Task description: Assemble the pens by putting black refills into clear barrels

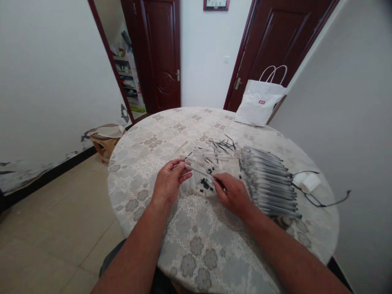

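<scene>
A slim pen (pixel 199 169) with a clear barrel spans the space between my two hands, tilted slightly down to the right. My left hand (pixel 169 179) pinches its left end between thumb and fingertips. Curled fingers of my right hand (pixel 234 194) close around the other end, hiding it. Under the pen lie loose clear barrels (pixel 187 185) and a small cluster of black plugs (pixel 206 183). Thin black refills (pixel 225 145) are scattered beyond. Right of my right hand, many pens (pixel 272 179) lie side by side in a thick stack.
A patterned cloth covers the round table (pixel 196 249). Eyeglasses (pixel 321 200) and a crumpled white item (pixel 308 181) sit at the right. A white paper bag (pixel 259 102) stands at the back right edge. A wooden stool (pixel 105 141) is beyond the left edge.
</scene>
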Tool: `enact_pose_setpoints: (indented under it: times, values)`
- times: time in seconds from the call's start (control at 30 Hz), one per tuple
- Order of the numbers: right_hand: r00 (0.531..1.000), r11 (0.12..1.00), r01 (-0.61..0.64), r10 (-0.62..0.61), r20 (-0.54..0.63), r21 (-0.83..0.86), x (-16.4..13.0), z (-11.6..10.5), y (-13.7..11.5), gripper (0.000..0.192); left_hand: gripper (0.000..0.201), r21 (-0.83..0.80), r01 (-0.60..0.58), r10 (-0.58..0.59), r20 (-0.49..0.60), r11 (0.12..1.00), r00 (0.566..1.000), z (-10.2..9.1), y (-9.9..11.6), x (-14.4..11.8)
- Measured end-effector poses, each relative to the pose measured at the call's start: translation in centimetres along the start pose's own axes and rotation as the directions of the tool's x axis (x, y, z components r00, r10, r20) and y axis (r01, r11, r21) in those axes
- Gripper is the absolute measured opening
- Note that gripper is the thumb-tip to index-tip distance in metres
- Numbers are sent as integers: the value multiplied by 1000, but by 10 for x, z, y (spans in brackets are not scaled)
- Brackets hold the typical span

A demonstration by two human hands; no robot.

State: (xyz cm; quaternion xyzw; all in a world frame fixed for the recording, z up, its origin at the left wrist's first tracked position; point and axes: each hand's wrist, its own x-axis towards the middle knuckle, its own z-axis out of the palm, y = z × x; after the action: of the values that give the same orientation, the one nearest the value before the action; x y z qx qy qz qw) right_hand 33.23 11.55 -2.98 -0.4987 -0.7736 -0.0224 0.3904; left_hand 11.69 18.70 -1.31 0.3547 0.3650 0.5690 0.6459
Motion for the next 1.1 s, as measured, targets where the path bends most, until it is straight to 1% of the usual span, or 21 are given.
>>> enact_pose_setpoints:
  times: [0.13, 0.27, 0.33, 0.4, 0.47, 0.53, 0.57, 0.67, 0.73, 0.8, 0.87, 0.97, 1.03, 1.1]
  values:
    - [997, 996, 58, -55, 52, -63, 0, 3, -1, 24, 22, -9, 33, -33, -29, 999, 999, 0, 1, 3]
    - [991, 994, 52, -39, 126, -100, 1, 3, -4, 27, 20, 10, 35, -35, 0, 999, 999, -1, 0, 6]
    - [992, 996, 44, -34, 122, -81, 2, 2, -6, 26, 19, 23, 34, -34, 3, 999, 999, -1, -1, 7]
    - [996, 999, 26, -23, 90, -24, 2, 0, -9, 25, 18, 33, 34, -34, -2, 999, 999, 0, -1, 7]
    - [998, 998, -32, 28, 59, 60, 3, -3, -14, 23, 18, 44, 35, -35, -4, 998, 999, 0, -1, 7]
    - [989, 978, -142, 134, 63, 151, 5, -6, -17, 21, 19, 59, 35, -35, 6, 998, 999, -1, -2, 8]
    - [977, 957, -211, 199, 78, 199, 6, -7, -18, 20, 20, 69, 33, -35, 16, 997, 999, -1, -2, 8]
    - [913, 839, -408, 381, 147, 359, 7, -8, -17, 17, 23, 104, 19, -24, 41, 994, 999, -3, -2, 9]
    - [861, 718, -504, 465, 208, 480, 9, -6, -14, 15, 24, 130, 17, -23, 49, 991, 999, -3, -3, 9]
    - [805, 566, -575, 519, 286, 590, 10, -5, -12, 13, 25, 151, 19, -27, 57, 988, 998, -4, -3, 9]
    - [750, 409, -625, 552, 365, 664, 13, -5, -12, 14, 25, 162, 21, -32, 69, 987, 997, -4, -4, 9]
    - [660, 202, -677, 592, 463, 707, 16, -6, -13, 20, 25, 166, 10, -23, 76, 986, 997, -3, -4, 9]
    - [609, 98, -693, 611, 507, 715, 18, -6, -13, 23, 24, 167, -6, -5, 67, 986, 998, -2, -5, 8]
    - [583, 29, -691, 614, 533, 722, 18, -6, -12, 25, 24, 171, -17, 8, 49, 985, 999, 0, -5, 7]
